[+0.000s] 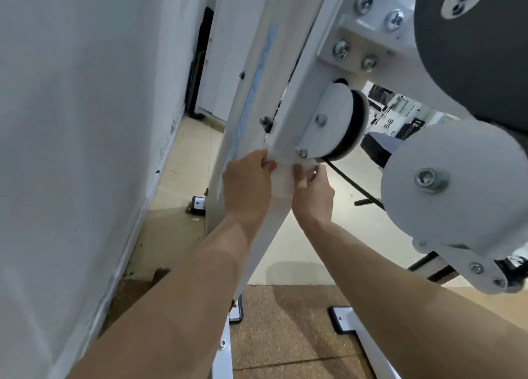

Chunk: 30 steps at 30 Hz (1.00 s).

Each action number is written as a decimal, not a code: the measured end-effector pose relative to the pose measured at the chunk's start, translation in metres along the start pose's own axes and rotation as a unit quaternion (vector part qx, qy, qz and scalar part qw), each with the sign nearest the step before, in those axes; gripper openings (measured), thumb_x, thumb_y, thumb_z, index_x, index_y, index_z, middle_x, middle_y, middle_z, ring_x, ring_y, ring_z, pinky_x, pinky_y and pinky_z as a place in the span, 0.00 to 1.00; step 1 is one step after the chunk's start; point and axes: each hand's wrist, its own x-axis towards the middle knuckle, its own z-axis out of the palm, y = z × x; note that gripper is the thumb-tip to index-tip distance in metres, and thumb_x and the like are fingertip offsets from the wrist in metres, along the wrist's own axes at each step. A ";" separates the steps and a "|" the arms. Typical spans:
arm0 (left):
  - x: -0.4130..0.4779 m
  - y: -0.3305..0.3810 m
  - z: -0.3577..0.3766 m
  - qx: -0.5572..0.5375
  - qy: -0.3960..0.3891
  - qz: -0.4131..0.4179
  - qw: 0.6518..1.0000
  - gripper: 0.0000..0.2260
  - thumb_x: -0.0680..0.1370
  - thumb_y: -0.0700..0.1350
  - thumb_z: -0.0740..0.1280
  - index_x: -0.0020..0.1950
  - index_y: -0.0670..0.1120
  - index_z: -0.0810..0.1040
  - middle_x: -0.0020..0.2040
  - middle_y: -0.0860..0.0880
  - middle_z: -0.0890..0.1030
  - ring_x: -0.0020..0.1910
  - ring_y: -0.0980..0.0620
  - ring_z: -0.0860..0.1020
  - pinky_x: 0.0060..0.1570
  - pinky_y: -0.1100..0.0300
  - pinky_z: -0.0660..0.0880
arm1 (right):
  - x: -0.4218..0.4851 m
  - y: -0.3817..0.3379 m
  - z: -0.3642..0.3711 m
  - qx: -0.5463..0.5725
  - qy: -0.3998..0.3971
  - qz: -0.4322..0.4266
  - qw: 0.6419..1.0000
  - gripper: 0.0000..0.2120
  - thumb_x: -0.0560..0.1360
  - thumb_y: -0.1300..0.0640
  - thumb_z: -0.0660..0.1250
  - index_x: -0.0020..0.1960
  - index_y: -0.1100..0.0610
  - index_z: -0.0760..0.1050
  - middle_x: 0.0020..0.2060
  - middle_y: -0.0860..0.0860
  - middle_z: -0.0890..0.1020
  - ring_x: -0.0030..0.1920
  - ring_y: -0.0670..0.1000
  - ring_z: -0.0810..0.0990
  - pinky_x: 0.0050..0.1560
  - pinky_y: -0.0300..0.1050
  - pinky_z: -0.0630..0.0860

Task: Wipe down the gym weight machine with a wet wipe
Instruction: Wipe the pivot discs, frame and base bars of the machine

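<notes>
A white weight machine stands before me, and its slanted frame post (pixel 288 72) runs down the middle of the view. A white wet wipe (pixel 283 175) is wrapped across that post just below a small pulley (pixel 337 127). My left hand (pixel 248 185) pinches the wipe's left edge with curled fingers. My right hand (pixel 313 191) grips the wipe's right edge. The hands sit on either side of the post, with the wipe stretched between them.
A white wall (pixel 71 121) stands close on the left. A large grey pulley disc (pixel 454 187) and a black roller pad (pixel 480 49) crowd the right. A black cable (pixel 354 184) runs from the small pulley. White base feet (pixel 343 318) rest on the brown floor.
</notes>
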 end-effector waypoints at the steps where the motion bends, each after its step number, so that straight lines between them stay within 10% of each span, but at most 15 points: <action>1: -0.006 -0.004 -0.002 0.012 0.000 -0.006 1.000 0.09 0.80 0.44 0.67 0.41 0.44 0.79 0.34 0.48 0.81 0.36 0.46 0.77 0.39 0.55 0.72 | -0.005 0.005 -0.002 -0.007 0.004 0.001 1.000 0.10 0.82 0.47 0.62 0.53 0.52 0.74 0.44 0.48 0.81 0.48 0.55 0.80 0.45 0.46 0.72; 8: -0.083 0.005 -0.033 -0.117 -0.089 -0.064 0.987 0.04 0.82 0.46 0.66 0.48 0.55 0.77 0.44 0.58 0.82 0.42 0.59 0.80 0.43 0.64 0.78 | -0.059 0.002 -0.025 0.076 -0.037 -0.008 0.996 0.04 0.78 0.55 0.69 0.48 0.51 0.83 0.41 0.44 0.85 0.44 0.44 0.83 0.48 0.42 0.79; 20: -0.152 0.035 -0.115 -0.195 -0.106 -0.120 0.968 0.06 0.80 0.47 0.70 0.49 0.58 0.83 0.56 0.61 0.81 0.53 0.58 0.81 0.53 0.62 0.79 | -0.149 -0.033 -0.079 0.230 -0.232 0.028 0.945 0.09 0.78 0.66 0.66 0.52 0.61 0.84 0.45 0.57 0.87 0.48 0.58 0.86 0.52 0.52 0.84; 30: -0.136 0.097 -0.133 -0.180 -0.048 -0.104 0.977 0.06 0.79 0.44 0.71 0.55 0.53 0.82 0.50 0.58 0.83 0.48 0.61 0.81 0.43 0.74 0.75 | -0.173 -0.056 -0.123 0.095 -0.153 -0.008 0.984 0.07 0.80 0.56 0.65 0.49 0.50 0.82 0.41 0.44 0.85 0.39 0.46 0.84 0.43 0.49 0.80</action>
